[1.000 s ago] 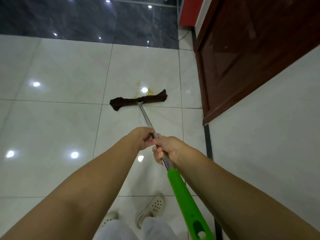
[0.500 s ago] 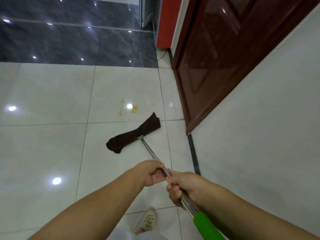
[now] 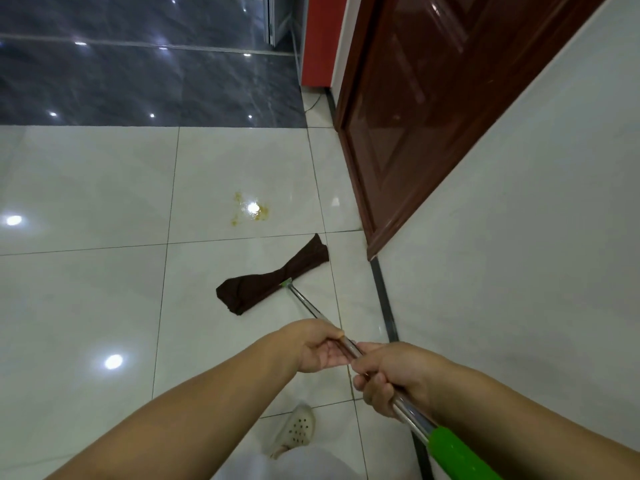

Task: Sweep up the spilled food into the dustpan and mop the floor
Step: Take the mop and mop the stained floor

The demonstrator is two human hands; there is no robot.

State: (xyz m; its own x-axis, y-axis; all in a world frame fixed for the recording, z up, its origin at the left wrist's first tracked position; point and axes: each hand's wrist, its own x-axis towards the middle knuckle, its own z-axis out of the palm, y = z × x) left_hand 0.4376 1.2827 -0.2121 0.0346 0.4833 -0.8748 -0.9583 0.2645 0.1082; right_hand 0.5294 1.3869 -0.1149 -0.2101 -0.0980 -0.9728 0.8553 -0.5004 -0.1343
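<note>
A mop with a dark brown cloth head (image 3: 273, 278) lies slanted on the white tiled floor (image 3: 86, 289). Its shiny metal handle (image 3: 306, 304) runs back to me and ends in a green grip (image 3: 457, 455). My left hand (image 3: 317, 346) holds the metal handle from the left. Just behind it, my right hand (image 3: 391, 374) grips the same handle. A yellowish food stain (image 3: 251, 209) sits on the tile beyond the mop head, apart from the cloth. No dustpan is in view.
A dark brown wooden door (image 3: 433, 109) and a white wall (image 3: 519, 254) close off the right side. Dark grey tiles (image 3: 138, 81) lie at the far end beside a red panel (image 3: 318, 39). My white shoe (image 3: 294, 431) stands below my hands.
The mop head has been pulled back off the stain toward me and has turned to a slant. The yellow stain now lies uncovered beyond it. Both hands keep hold of the handle.
</note>
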